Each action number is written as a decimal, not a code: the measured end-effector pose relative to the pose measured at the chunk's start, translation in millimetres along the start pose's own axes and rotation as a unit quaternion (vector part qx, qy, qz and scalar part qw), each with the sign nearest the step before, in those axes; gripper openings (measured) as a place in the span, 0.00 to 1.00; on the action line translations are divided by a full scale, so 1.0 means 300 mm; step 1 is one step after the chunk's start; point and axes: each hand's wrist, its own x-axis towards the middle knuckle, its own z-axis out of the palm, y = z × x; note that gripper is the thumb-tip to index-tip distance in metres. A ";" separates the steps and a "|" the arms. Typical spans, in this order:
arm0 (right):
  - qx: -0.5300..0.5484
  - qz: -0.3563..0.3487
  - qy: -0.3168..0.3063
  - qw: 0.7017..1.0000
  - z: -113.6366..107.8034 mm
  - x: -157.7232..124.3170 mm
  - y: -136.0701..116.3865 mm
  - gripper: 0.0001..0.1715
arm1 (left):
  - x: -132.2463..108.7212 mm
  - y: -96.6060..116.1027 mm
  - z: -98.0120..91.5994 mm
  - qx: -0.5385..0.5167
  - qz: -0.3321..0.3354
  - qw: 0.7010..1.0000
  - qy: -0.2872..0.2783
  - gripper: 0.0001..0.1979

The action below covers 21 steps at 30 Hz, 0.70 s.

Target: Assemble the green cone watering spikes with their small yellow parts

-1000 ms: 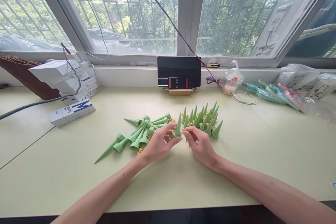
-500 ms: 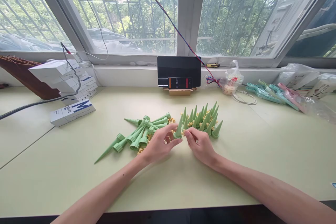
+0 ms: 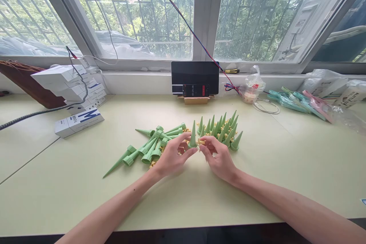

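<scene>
My left hand [image 3: 172, 157] pinches a green plastic watering spike [image 3: 193, 136], its point upward and its wide collar between thumb and fingers. A small yellow valve [image 3: 201, 142] sticks out at the right of that collar, and my right hand [image 3: 219, 158] has thumb and fingertips closed on it. Whether the valve is seated in the spike I cannot tell. Behind my right hand, several upright green spikes [image 3: 224, 126] with yellow valves stand in a group. Left of my left hand lies a heap of loose green spikes [image 3: 148, 148], with yellow valves [image 3: 153, 164] partly hidden beneath.
A phone [image 3: 196, 90] showing a timer leans on a black panel [image 3: 195, 71] by the window. White boxes [image 3: 79, 122] stand at the left. A plastic-wrapped cup [image 3: 252, 87] and bagged teal and pink items [image 3: 300, 103] lie at the back right.
The held spike has moved slightly left and stands more upright. My right fingers have shifted around the yellow valve, and more of it shows now.
</scene>
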 end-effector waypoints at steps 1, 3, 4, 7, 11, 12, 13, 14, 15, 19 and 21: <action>0.003 -0.001 -0.002 1.000 0.000 0.000 0.001 0.12 | 0.000 0.000 0.000 -0.001 0.001 1.000 0.000 0.15; 0.009 -0.005 -0.006 1.000 0.002 0.000 0.005 0.11 | -0.001 -0.002 0.000 -0.002 0.002 1.000 -0.001 0.15; 0.013 -0.008 -0.006 1.000 0.002 0.000 0.007 0.11 | -0.001 -0.004 0.001 -0.002 0.003 1.000 0.000 0.16; 0.023 -0.015 -0.008 1.000 0.002 0.001 0.013 0.10 | -0.001 -0.009 0.003 0.004 -0.002 1.000 0.007 0.17; 0.019 -0.011 -0.014 1.000 0.001 0.002 0.019 0.10 | -0.001 -0.013 0.003 0.011 0.002 1.000 0.009 0.17; 0.017 -0.009 -0.016 1.000 0.001 0.002 0.020 0.10 | -0.001 -0.014 0.003 0.014 0.003 1.000 0.010 0.17; 0.017 -0.008 -0.017 1.000 0.001 0.002 0.021 0.11 | -0.001 -0.015 0.004 0.016 0.004 1.000 0.010 0.17; 0.017 -0.006 -0.019 1.000 0.001 0.002 0.021 0.11 | 0.000 -0.016 0.004 0.019 0.006 1.000 0.011 0.17; 0.016 -0.005 -0.021 1.000 0.001 0.002 0.022 0.12 | 0.000 -0.017 0.004 0.021 0.009 1.000 0.012 0.17; 0.008 0.002 -0.027 1.000 0.003 0.005 0.022 0.14 | 0.000 -0.022 0.005 0.026 0.020 0.999 0.011 0.16; 0.003 0.007 -0.030 1.000 0.002 0.006 0.022 0.16 | 0.000 -0.024 0.005 0.029 0.020 0.999 0.007 0.16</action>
